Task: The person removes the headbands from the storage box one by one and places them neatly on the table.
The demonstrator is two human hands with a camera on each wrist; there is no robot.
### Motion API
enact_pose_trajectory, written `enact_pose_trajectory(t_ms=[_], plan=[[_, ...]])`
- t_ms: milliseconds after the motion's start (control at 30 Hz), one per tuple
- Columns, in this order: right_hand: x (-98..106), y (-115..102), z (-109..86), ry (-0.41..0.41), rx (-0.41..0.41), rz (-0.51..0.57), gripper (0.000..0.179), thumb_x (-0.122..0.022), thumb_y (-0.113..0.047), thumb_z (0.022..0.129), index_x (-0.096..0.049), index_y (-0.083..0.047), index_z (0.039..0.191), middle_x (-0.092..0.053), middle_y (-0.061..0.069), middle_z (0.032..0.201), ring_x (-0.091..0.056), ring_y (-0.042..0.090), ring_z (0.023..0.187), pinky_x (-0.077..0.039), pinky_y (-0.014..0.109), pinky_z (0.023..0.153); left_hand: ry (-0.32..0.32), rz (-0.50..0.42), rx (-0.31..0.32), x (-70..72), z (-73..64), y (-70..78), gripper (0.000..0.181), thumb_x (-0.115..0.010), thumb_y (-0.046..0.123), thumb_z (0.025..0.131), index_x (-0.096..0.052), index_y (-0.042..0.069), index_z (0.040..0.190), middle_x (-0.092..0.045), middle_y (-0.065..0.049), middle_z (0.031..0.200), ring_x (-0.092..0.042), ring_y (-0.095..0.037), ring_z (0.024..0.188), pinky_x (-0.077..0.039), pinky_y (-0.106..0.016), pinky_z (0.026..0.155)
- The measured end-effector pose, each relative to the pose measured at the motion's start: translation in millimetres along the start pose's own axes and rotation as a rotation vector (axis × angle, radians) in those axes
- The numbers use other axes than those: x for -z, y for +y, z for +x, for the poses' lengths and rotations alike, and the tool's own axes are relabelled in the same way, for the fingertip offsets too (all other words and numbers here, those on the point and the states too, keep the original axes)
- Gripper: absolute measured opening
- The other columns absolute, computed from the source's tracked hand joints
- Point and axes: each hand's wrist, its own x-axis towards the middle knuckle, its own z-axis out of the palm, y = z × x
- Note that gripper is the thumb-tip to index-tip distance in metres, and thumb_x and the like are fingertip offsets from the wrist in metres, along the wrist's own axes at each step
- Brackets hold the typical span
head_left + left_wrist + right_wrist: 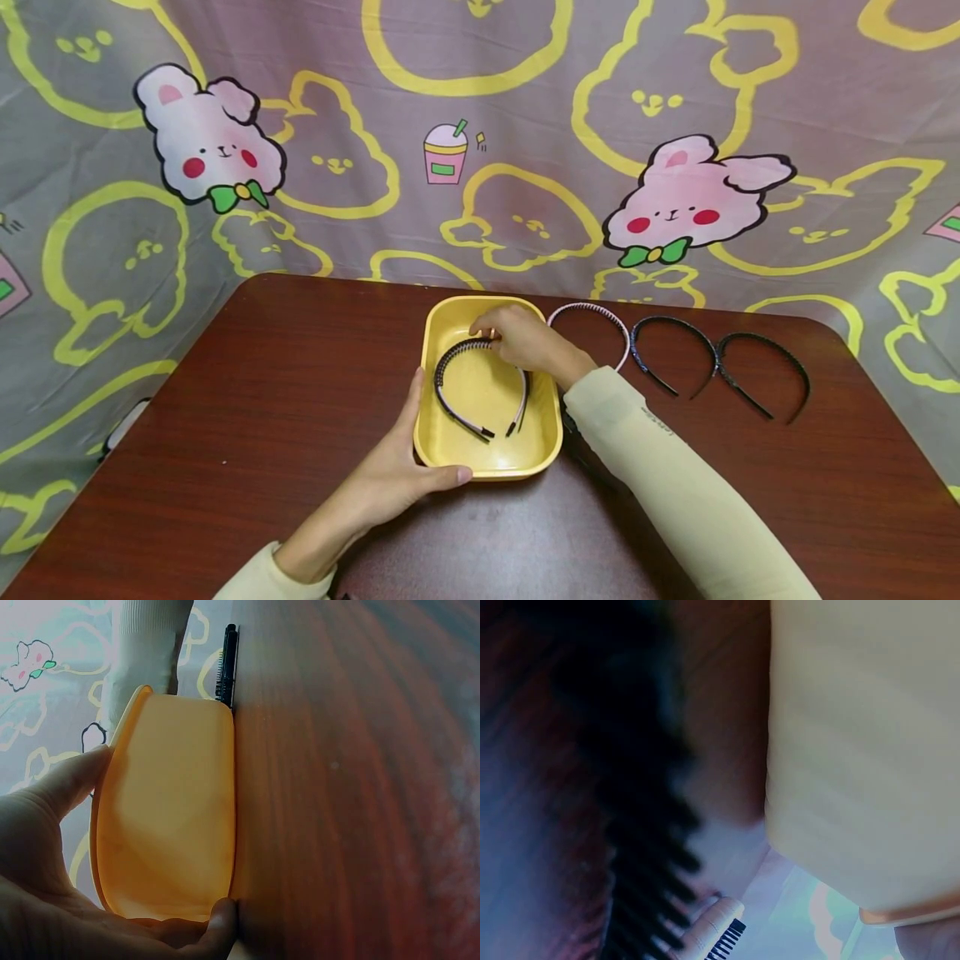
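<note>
A yellow plastic box [487, 454] sits on the table, holding nested hair headbands [450, 367], one of them black and toothed. My left hand [401, 467] grips the box at its near left corner, thumb over the rim. In the left wrist view those fingers [217, 922] lie low against its wall. My right hand [525, 337] reaches over the far right side into the box, its bent fingers at the top of the headbands' arch, partly hiding it. A black toothed headband [641, 825] looms blurred in the right wrist view; the right hand is not seen clearly there.
Right of the box lie a pink headband [588, 308], a dark one with blue [675, 325] and a black one [765, 342]. My right sleeve [660, 467] crosses above the table [262, 433]. A patterned cloth [517, 125] hangs behind the table's far edge.
</note>
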Motion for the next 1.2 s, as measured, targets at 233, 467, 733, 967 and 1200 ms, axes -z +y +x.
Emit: enact_pose_trajectory(t_ms=[233, 467, 733, 967, 1200], plan=[[-2.4, 2.0, -1.2, 0.039, 0.021, 0.003, 0.035, -0.064, 0.015, 0.084, -0.08, -0.003, 0.11, -0.079, 0.01, 0.104, -0.073, 0.025, 0.098, -0.059, 0.04, 0.09, -0.003, 0.0, 0.001, 0.1, -0.2, 0.1, 0.137, -0.092, 0.033, 0.078, 0.012, 0.038, 0.167, -0.011, -0.01, 0.176, -0.02, -0.036, 0.159, -0.015, -0.061, 0.129], [-4.5, 4.5, -1.3, 0.074, 0.025, 0.028, 0.033, -0.063, 0.014, 0.086, -0.08, -0.002, 0.109, -0.08, 0.011, 0.109, -0.074, 0.027, 0.107, -0.059, 0.041, 0.097, 0.0, 0.0, 0.006, -0.6, -0.4, -0.1, 0.138, -0.093, 0.033, 0.078, 0.012, 0.039, 0.167, -0.013, -0.011, 0.176, -0.021, -0.036, 0.159, -0.015, -0.062, 0.129], [-4.4, 5.0, -3.5, 0.089, 0.014, 0.039, 0.03, -0.064, 0.011, 0.089, -0.08, -0.002, 0.111, -0.079, 0.012, 0.113, -0.072, 0.029, 0.113, -0.056, 0.042, 0.103, -0.003, 0.0, -0.001, -0.5, -0.3, -0.2, 0.137, -0.092, 0.033, 0.078, 0.012, 0.038, 0.167, -0.011, -0.01, 0.176, -0.019, -0.036, 0.16, -0.014, -0.062, 0.129], [-3.8, 2.8, -3.7, 0.094, -0.021, 0.048, 0.027, -0.064, 0.009, 0.094, -0.079, -0.002, 0.113, -0.079, 0.011, 0.114, -0.071, 0.029, 0.116, -0.055, 0.042, 0.106, 0.002, 0.005, -0.01, -0.9, -0.3, -0.6, 0.136, -0.092, 0.032, 0.078, 0.012, 0.038, 0.167, -0.01, -0.009, 0.177, -0.018, -0.036, 0.16, -0.013, -0.061, 0.129], [-2.5, 1.8, -4.0, 0.125, -0.045, 0.094, 0.03, -0.063, 0.011, 0.093, -0.079, -0.002, 0.113, -0.079, 0.011, 0.113, -0.072, 0.027, 0.108, -0.058, 0.041, 0.099, 0.001, 0.002, -0.02, -0.5, 0.8, -1.2, 0.137, -0.092, 0.032, 0.078, 0.012, 0.039, 0.167, -0.009, -0.007, 0.177, -0.018, -0.035, 0.16, -0.013, -0.06, 0.129]])
